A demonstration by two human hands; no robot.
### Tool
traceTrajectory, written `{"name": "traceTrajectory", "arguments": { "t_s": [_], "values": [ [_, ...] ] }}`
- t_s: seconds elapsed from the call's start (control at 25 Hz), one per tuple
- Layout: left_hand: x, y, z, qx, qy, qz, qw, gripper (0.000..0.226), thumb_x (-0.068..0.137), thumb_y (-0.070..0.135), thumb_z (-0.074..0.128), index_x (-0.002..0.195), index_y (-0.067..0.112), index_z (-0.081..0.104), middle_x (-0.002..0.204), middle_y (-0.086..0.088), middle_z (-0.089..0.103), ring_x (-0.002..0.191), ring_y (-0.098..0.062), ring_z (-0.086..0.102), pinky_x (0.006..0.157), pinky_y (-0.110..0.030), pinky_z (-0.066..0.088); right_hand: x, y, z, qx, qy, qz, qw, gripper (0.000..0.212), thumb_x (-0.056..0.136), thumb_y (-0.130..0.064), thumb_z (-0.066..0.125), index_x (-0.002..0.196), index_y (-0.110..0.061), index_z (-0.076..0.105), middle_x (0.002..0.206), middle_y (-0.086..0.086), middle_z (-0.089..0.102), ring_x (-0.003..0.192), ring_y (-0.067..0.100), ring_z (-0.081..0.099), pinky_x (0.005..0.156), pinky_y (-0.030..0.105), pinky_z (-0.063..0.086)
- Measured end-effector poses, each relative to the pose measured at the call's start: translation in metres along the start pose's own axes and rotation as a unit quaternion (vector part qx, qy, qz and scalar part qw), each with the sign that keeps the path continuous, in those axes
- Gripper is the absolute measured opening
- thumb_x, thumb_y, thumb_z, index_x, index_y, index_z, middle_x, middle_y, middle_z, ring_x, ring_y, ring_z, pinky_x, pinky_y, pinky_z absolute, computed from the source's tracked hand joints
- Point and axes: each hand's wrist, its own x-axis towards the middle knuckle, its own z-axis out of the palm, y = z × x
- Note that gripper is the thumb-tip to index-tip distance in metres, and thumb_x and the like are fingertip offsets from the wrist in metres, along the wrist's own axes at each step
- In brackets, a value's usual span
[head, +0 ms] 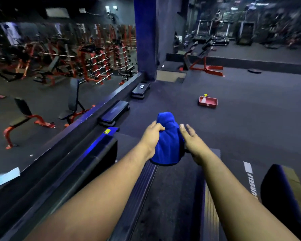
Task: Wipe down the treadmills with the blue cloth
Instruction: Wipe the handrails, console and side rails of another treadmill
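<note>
A: We have the bunched bright blue cloth [167,141] just past the middle of the view, toward 12 o'clock, held up between our two hands over the far end of the dark treadmill deck [165,202].

B: Our left hand [152,136] grips it, fingers curled into the folds on the cloth's 9 o'clock side. Our right hand [192,140] sits at its 3 o'clock side with fingers spread and straight; we cannot tell whether they touch the fabric.

A: The cloth's lower hem hangs close to the deck's ribbed side rail [142,186], which runs from 6 o'clock up toward the cloth.

B: At 9 o'clock a long dark ledge [87,122] runs diagonally and bounds our side of the room. Past it stand red-framed black weight benches [24,119].

A: Along that ledge, at 11 o'clock, lie two flat black step platforms [114,112], one beyond the other.

B: From 12 to 3 o'clock the dark rubber floor [250,122] spreads wide. A shallow red plastic tray [208,101] lies on it at 1 o'clock, well apart from the cloth.

A: A tall blue pillar [144,35] rises at 12 o'clock, far behind.

B: At 4 o'clock a dark rounded blue-edged box [283,192] stands just beside the deck's right edge.
</note>
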Motion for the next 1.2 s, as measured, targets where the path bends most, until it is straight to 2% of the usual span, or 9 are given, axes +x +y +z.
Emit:
{"name": "traceTrajectory", "arguments": {
  "t_s": [0.08,0.16,0.32,0.44,0.6,0.8,0.92,1.04,1.2],
  "values": [
    [0.038,-0.001,0.015,-0.015,-0.037,-0.032,0.999,0.023,0.078,0.022,0.054,0.097,0.016,0.067,0.101,-0.007,0.071,0.109,-0.033,0.066,0.103,-0.050,0.046,0.028,0.007,-0.014,0.056,0.015,0.014,0.998,0.077,0.082,-0.075,0.053,0.144,-0.031,0.040,0.142,-0.013,0.047,0.127,0.015,0.050,0.108,0.043,0.043],
    [0.075,0.000,0.027,-0.017,-0.082,-0.072,0.994,0.027,0.082,0.029,0.055,0.098,0.013,0.070,0.104,-0.008,0.075,0.106,-0.031,0.068,0.097,-0.045,0.050,0.055,0.005,-0.026,0.110,0.023,0.006,0.994,0.056,0.085,-0.069,0.057,0.125,-0.030,0.054,0.129,-0.005,0.064,0.116,0.016,0.062,0.103,0.043,0.048],
    [0.150,-0.002,0.057,-0.030,-0.123,-0.061,0.990,0.033,0.085,0.035,0.073,0.110,0.015,0.065,0.104,-0.005,0.076,0.098,-0.021,0.072,0.085,-0.038,0.058,0.114,-0.008,-0.052,0.123,0.084,-0.035,0.988,0.061,0.078,-0.054,0.077,0.125,-0.019,0.060,0.116,0.002,0.073,0.107,0.022,0.070,0.099,0.048,0.053],
    [0.214,-0.007,0.070,-0.016,-0.141,-0.052,0.989,0.044,0.084,0.042,0.076,0.113,0.010,0.065,0.105,-0.009,0.076,0.096,-0.023,0.074,0.083,-0.041,0.060,0.167,-0.027,-0.070,0.192,0.121,-0.067,0.972,0.048,0.080,-0.023,0.081,0.122,-0.015,0.060,0.117,0.009,0.072,0.108,0.028,0.069,0.094,0.048,0.055],
    [0.316,-0.017,0.073,0.043,-0.068,-0.032,0.996,0.032,0.089,0.039,0.072,0.092,0.008,0.063,0.093,-0.007,0.075,0.076,-0.015,0.072,0.054,-0.023,0.053,0.263,-0.048,-0.089,0.201,0.079,-0.067,0.974,0.037,0.083,-0.005,0.074,0.117,-0.007,0.061,0.113,0.016,0.072,0.101,0.033,0.071,0.083,0.044,0.058],
    [0.423,-0.027,0.022,0.053,0.063,0.003,0.997,0.034,0.085,0.041,0.073,0.090,0.008,0.065,0.093,-0.018,0.072,0.082,-0.021,0.065,0.076,-0.042,0.051,0.409,-0.075,-0.063,0.121,0.000,-0.067,0.990,0.029,0.087,-0.006,0.070,0.114,-0.015,0.064,0.107,0.006,0.074,0.101,0.024,0.070,0.086,0.038,0.058],
    [0.456,-0.024,-0.040,0.028,0.180,0.004,0.983,0.040,0.076,0.052,0.075,0.093,0.017,0.070,0.094,-0.004,0.075,0.089,-0.024,0.070,0.084,-0.043,0.053,0.486,-0.093,0.006,0.043,-0.103,-0.094,0.989,0.022,0.089,-0.009,0.069,0.110,-0.015,0.064,0.106,0.005,0.074,0.104,0.025,0.069,0.093,0.043,0.056],
    [0.466,-0.020,-0.108,-0.068,0.255,-0.006,0.964,0.030,0.085,0.037,0.076,0.103,0.013,0.070,0.102,-0.012,0.076,0.095,-0.029,0.072,0.088,-0.045,0.057,0.527,-0.107,0.093,-0.035,-0.197,-0.159,0.967,0.021,0.088,-0.020,0.073,0.107,-0.019,0.065,0.104,0.001,0.074,0.100,0.021,0.069,0.092,0.050,0.055],
    [0.451,-0.003,-0.200,-0.181,0.310,0.009,0.934,0.027,0.089,0.032,0.072,0.110,0.014,0.071,0.102,-0.012,0.076,0.092,-0.029,0.074,0.078,-0.041,0.060,0.548,-0.128,0.208,-0.069,-0.299,-0.205,0.930,0.031,0.084,-0.018,0.077,0.112,-0.014,0.063,0.106,-0.001,0.072,0.097,0.011,0.068,0.092,0.043,0.055]
  ]
}}
